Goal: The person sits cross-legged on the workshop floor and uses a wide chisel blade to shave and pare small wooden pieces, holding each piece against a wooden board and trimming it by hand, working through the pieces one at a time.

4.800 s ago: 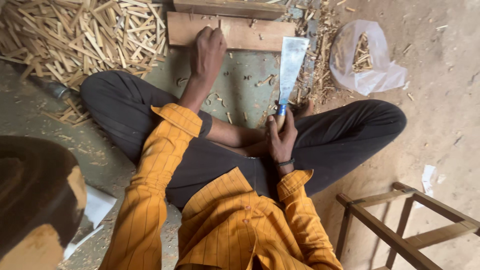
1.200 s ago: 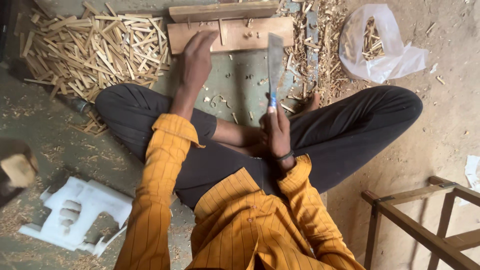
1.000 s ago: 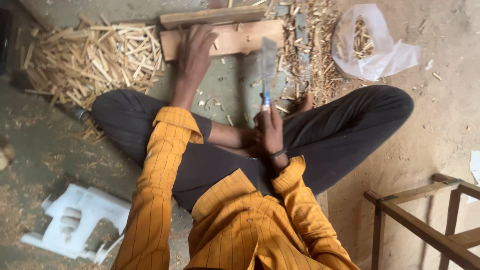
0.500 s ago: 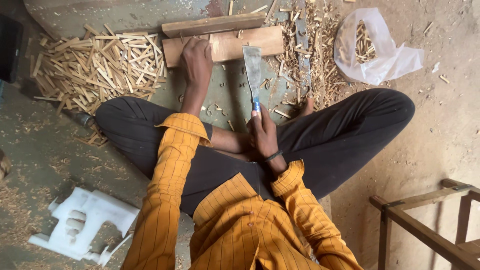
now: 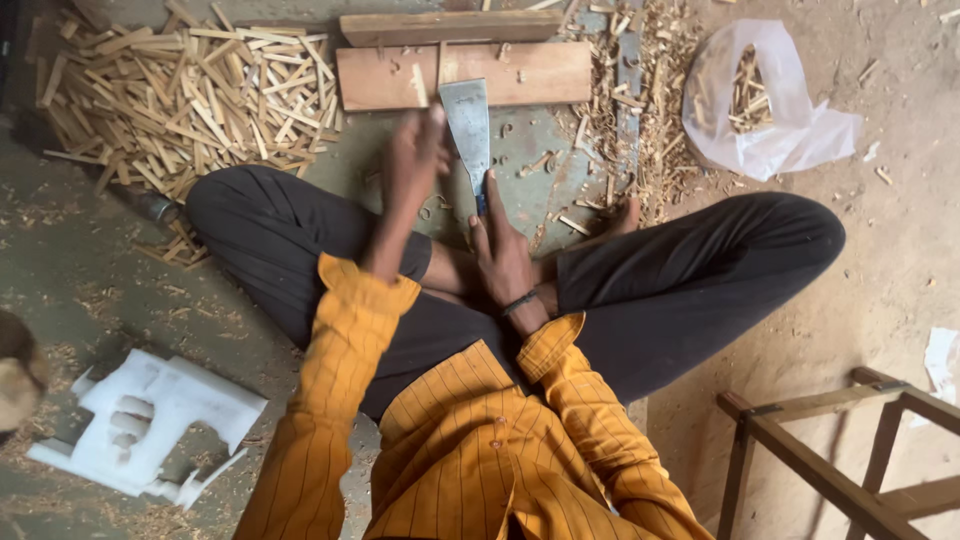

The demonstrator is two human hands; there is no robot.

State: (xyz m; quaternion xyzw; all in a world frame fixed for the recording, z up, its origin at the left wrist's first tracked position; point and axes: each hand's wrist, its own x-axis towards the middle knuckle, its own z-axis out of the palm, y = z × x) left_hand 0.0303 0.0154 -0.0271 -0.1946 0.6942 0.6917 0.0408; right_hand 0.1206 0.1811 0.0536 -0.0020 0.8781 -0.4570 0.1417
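Note:
I sit cross-legged on the floor in an orange shirt. My right hand [image 5: 505, 262] grips the blue handle of a broad flat blade [image 5: 466, 125], which points away from me with its tip over a wooden block [image 5: 540, 72]. My left hand [image 5: 413, 160] is blurred, just left of the blade and in front of the block's near edge. Its fingers look curled, but what they hold is unclear. A thin wood strip [image 5: 420, 84] lies on the block near the blade tip.
A large pile of split wood sticks [image 5: 170, 95] lies at far left. A second plank [image 5: 450, 25] sits behind the block. A clear plastic bag of sticks [image 5: 770, 110], a wooden frame [image 5: 850, 460], white foam packing [image 5: 150, 425] and wood chips surround me.
The blade has swung left to the middle of the block. My left hand has pulled back off the block towards me and now sits beside the blade.

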